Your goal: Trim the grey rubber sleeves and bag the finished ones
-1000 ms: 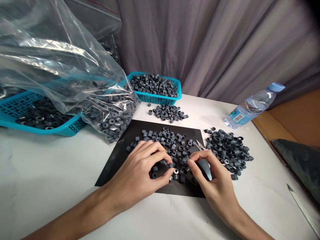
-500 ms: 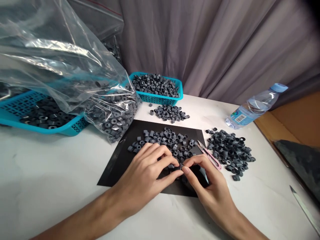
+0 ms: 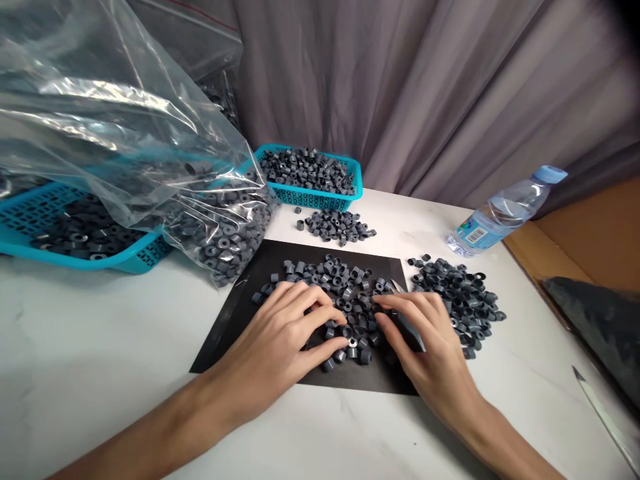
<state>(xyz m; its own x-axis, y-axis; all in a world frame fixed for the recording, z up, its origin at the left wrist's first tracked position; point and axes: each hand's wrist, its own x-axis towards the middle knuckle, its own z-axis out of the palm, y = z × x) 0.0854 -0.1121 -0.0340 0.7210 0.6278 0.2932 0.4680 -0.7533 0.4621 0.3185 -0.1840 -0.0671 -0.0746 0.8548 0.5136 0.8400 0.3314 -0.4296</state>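
Small grey cylindrical caps (image 3: 336, 277) lie in a loose pile on a black mat (image 3: 225, 333). My left hand (image 3: 290, 333) rests over the pile's near left side, thumb and forefinger apart. Its thumb tip is beside a cap with a pale ring (image 3: 353, 343); whether they touch I cannot tell. Over the mat's right edge, my right hand (image 3: 430, 333) has its fingers spread from the thumb, with nothing held between them. Below it, a dark shiny object (image 3: 413, 333) shows in part. The thread snips (image 3: 397, 287) show only their blade tips; the rest is hidden behind that hand.
More caps form a heap (image 3: 470, 300) to the right and a smaller one (image 3: 337, 227) behind the mat. Filled blue baskets (image 3: 317, 199) (image 3: 140, 257) and a clear plastic bag (image 3: 220, 233) stand left and back. A water bottle (image 3: 505, 213) and cardboard box (image 3: 595, 220) are right.
My hands have parted; the small grey cap pinched between them is no longer in my fingers. The right hand has moved right and up, covering the pink handles of the snips.
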